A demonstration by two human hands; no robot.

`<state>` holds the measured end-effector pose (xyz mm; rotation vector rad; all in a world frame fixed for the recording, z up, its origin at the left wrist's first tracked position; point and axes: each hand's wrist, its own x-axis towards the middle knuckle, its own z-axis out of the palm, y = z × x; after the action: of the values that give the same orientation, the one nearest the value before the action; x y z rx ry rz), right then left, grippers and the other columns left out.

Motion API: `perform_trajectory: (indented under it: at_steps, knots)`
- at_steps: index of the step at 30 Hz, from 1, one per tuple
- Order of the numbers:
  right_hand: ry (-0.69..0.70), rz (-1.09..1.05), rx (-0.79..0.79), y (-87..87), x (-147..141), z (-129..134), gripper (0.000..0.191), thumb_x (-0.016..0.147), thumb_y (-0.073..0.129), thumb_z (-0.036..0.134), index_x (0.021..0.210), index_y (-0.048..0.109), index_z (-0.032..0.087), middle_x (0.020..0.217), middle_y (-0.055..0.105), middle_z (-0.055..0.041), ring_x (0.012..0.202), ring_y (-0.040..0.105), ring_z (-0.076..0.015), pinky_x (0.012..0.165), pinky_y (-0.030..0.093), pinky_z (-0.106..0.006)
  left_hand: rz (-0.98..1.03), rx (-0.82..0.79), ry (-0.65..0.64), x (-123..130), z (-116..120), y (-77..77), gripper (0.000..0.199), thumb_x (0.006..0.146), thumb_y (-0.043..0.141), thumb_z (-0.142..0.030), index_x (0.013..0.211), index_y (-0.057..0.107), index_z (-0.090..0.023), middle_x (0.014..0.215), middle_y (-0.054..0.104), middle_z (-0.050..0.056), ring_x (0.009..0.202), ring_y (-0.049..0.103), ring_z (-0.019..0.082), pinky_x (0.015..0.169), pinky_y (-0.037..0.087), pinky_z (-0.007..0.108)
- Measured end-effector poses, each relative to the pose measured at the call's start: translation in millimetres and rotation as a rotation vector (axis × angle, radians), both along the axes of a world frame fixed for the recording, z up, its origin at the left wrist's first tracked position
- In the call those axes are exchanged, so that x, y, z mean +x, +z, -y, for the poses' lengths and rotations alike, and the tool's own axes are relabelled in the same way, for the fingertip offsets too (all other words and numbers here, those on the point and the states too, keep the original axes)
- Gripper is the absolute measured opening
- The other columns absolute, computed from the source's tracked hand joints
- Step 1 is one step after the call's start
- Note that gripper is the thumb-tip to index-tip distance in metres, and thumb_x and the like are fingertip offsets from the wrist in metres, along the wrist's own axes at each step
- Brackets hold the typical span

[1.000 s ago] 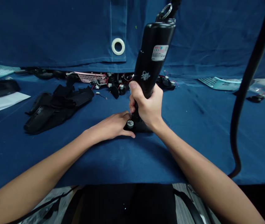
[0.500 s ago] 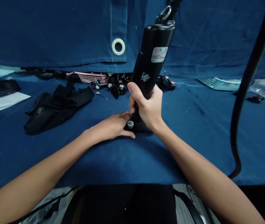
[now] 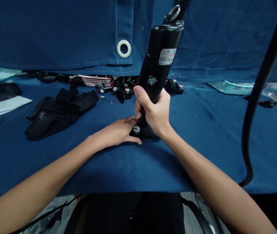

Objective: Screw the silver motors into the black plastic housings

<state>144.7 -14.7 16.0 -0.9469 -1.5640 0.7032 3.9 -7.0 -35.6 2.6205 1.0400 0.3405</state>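
My right hand [image 3: 154,109] is wrapped round a black handheld tool [image 3: 161,61] with a white label, a metal ring and a cable at its top. The tool tilts slightly, its lower end down at a dark part [image 3: 149,133] on the blue cloth. A small round silvery piece [image 3: 136,129] sits at the left of that part. From the left, my left hand [image 3: 122,131] grips the same part, thumb in front and fingers behind the silvery piece. The tool and my right hand hide much of the part.
A black fabric-like piece [image 3: 60,112] lies left on the blue cloth [image 3: 213,139]. Behind are a pink basket [image 3: 95,81], small wired parts [image 3: 126,91] and a teal basket [image 3: 233,87]. White paper [image 3: 4,106] lies far left; a thick black cable [image 3: 247,130] hangs right.
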Motion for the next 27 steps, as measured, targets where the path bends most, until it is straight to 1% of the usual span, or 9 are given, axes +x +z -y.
perform_trajectory:
  at_steps: [9, 15, 19, 23, 27]
  knots:
    - [0.008, -0.037, -0.010, -0.1, -0.2, -0.6, 0.045, 0.081, 0.051, 0.067, 0.086, 0.048, 0.022, 0.061, 0.053, 0.0004, 0.053, 0.053, -0.0126, 0.052, 0.049, -0.029, -0.009, -0.005, 0.012, -0.2, 0.3, 0.6, 0.065, 0.080, 0.057, -0.065, 0.123, 0.046, -0.017, 0.125, 0.055, 0.014, 0.106, 0.059, 0.032, 0.083, 0.045, 0.036]
    - [-0.006, -0.039, -0.005, -1.9, -0.8, -2.1, 0.045, 0.082, 0.048, 0.067, 0.087, 0.047, 0.023, 0.060, 0.050, 0.0006, 0.051, 0.052, -0.0131, 0.051, 0.047, -0.030, 0.004, -0.021, 0.009, -0.2, -0.7, 0.7, 0.065, 0.079, 0.058, -0.064, 0.122, 0.048, -0.017, 0.122, 0.057, 0.014, 0.105, 0.059, 0.032, 0.083, 0.046, 0.037]
    - [0.030, -0.012, -0.016, -2.1, 1.5, -1.8, 0.048, 0.080, 0.047, 0.071, 0.089, 0.048, 0.023, 0.061, 0.050, 0.0002, 0.053, 0.052, -0.0135, 0.053, 0.046, -0.031, 0.005, -0.037, 0.004, 0.2, -2.1, 1.3, 0.067, 0.079, 0.058, -0.064, 0.124, 0.048, -0.016, 0.124, 0.056, 0.015, 0.107, 0.058, 0.033, 0.086, 0.045, 0.039]
    - [0.078, 0.019, -0.040, -1.4, 3.0, 0.4, 0.050, 0.080, 0.043, 0.073, 0.089, 0.048, 0.024, 0.065, 0.052, 0.0005, 0.055, 0.051, -0.0130, 0.056, 0.047, -0.030, 0.027, -0.046, -0.005, -0.3, -2.6, -0.2, 0.067, 0.079, 0.060, -0.062, 0.126, 0.046, -0.017, 0.126, 0.055, 0.015, 0.111, 0.057, 0.033, 0.088, 0.045, 0.039]
    - [0.141, 0.028, -0.052, 4.4, 10.6, -1.0, 0.045, 0.082, 0.048, 0.067, 0.087, 0.051, 0.023, 0.065, 0.054, 0.0011, 0.056, 0.053, -0.0121, 0.059, 0.049, -0.029, 0.049, -0.052, 0.013, -0.5, -0.7, -1.7, 0.067, 0.078, 0.062, -0.061, 0.126, 0.045, -0.018, 0.131, 0.052, 0.015, 0.115, 0.054, 0.034, 0.090, 0.045, 0.040]
